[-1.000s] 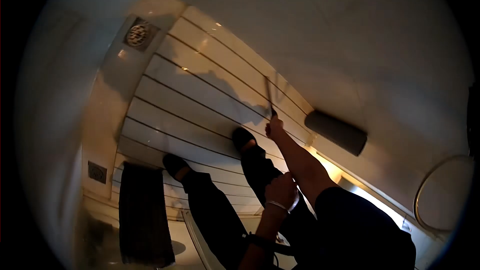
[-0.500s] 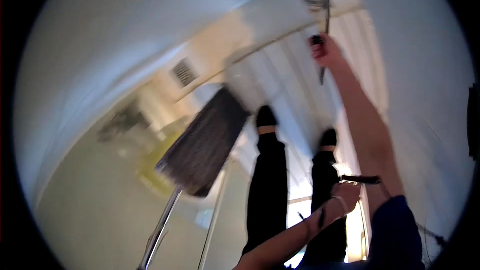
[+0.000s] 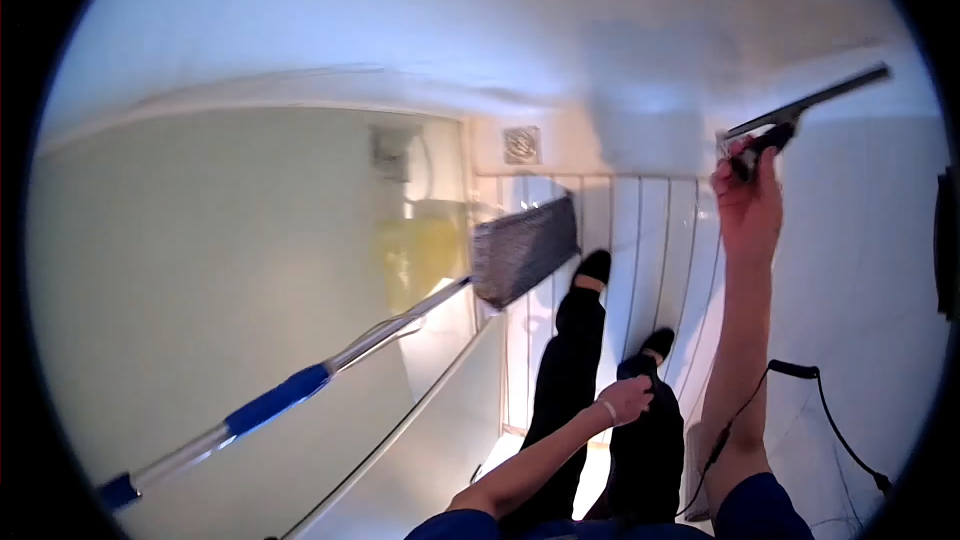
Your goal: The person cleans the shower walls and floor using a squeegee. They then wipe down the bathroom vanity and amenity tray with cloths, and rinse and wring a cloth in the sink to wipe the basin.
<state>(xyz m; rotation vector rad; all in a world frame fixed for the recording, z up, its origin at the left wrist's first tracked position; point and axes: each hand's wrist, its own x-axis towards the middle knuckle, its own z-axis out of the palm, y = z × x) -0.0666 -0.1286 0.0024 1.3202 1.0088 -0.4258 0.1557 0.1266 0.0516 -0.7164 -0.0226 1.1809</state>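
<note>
My right hand [image 3: 750,195] is raised at the right, its fingers wrapped round the black handle of a squeegee [image 3: 815,100]. The squeegee's long blade slants up to the right in front of the pale wall. Lower down, my left hand [image 3: 628,400] is closed in front of my dark trouser leg, with a band at the wrist; what it holds, if anything, is too small to make out. A flat grey mop head [image 3: 528,248] on a metal pole with a blue grip [image 3: 278,399] stands left of my feet.
Grooved white floor panels [image 3: 625,225] lie under my feet, with a drain grate [image 3: 521,145] beyond them. A glass panel [image 3: 230,240] fills the left side, with something yellow [image 3: 425,255] near its right edge. A coiled black cable [image 3: 793,369] hangs by my right arm.
The view has swung round, bringing the mop pole and glass panel into sight. My right hand has lifted the squeegee from over the floor to in front of the wall.
</note>
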